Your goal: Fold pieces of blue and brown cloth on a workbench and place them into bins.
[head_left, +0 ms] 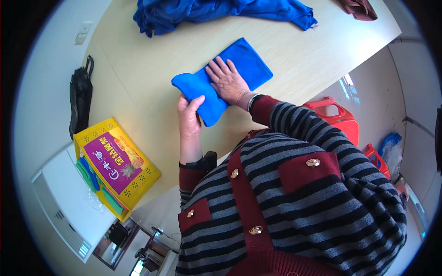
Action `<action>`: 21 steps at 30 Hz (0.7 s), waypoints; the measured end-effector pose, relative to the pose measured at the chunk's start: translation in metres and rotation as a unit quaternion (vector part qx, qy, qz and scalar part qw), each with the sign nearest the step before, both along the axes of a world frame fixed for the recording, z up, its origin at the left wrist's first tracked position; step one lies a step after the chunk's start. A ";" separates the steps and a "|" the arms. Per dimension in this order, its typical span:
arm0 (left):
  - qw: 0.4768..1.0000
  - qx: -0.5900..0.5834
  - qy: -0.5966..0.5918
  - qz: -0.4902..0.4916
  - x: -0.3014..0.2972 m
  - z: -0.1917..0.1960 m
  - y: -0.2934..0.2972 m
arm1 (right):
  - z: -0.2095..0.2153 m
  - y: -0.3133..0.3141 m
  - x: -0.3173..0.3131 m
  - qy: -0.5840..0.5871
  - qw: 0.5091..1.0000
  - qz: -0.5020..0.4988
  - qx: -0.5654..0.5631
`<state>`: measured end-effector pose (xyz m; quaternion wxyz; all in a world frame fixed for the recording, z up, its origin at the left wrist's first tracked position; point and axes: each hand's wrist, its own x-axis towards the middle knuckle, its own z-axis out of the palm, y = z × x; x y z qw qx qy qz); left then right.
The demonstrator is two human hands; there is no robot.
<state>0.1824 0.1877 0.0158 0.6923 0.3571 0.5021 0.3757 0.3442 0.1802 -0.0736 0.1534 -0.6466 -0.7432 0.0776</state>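
A bright blue cloth (pixel 251 64), folded into a long flat strip, lies on the pale wooden table (pixel 152 96). My right hand (pixel 229 83) rests flat on the middle of it, fingers stretched out and slightly spread. At the near left end, my left hand (pixel 189 113) grips the cloth's edge, with the thumb on top and the other fingers hidden underneath. That end is lifted and curls up a little from the table. The far right end lies flat with neat layered edges.
Beyond the cloth lies a crumpled blue garment (pixel 221 11), with a brown cloth (pixel 361 9) at the far right. To my left are a yellow and purple box (pixel 117 161) holding colourful items and a black folded umbrella (pixel 80 96). A red plastic stool (pixel 343 122) stands at the right.
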 end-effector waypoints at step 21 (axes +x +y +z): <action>0.939 0.067 0.307 -0.141 0.171 -0.042 0.016 | 0.011 -0.076 0.141 0.435 0.866 -0.246 0.001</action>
